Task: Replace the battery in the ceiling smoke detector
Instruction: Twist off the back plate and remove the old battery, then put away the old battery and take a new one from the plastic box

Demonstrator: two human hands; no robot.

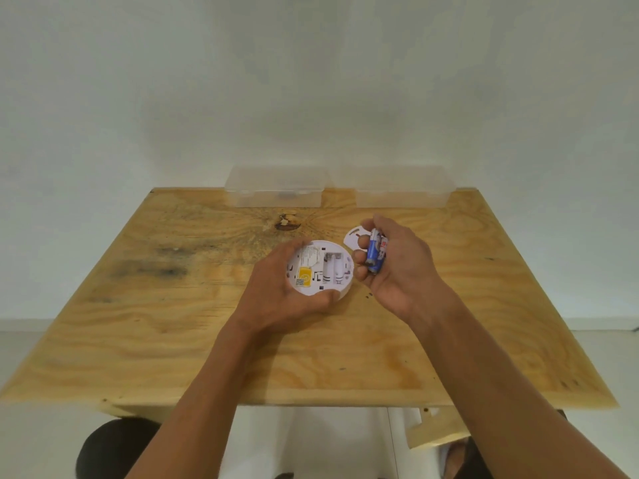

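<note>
A round white smoke detector (pixel 320 267) lies on its face near the middle of the wooden table (pixel 173 323), back side up, with a yellow label and an open battery bay showing. My left hand (pixel 276 295) grips its near and left rim. Just to the right, my right hand (pixel 397 267) is closed around blue batteries (pixel 376 253), held a little above the table. A white round mounting plate (pixel 354 238) lies flat behind my right hand, partly hidden by its fingers.
Two clear plastic boxes stand at the table's far edge against the wall: one at the left (pixel 276 188) with something dark inside, one at the right (pixel 403 190). A dark knot (pixel 287 223) marks the wood behind the detector.
</note>
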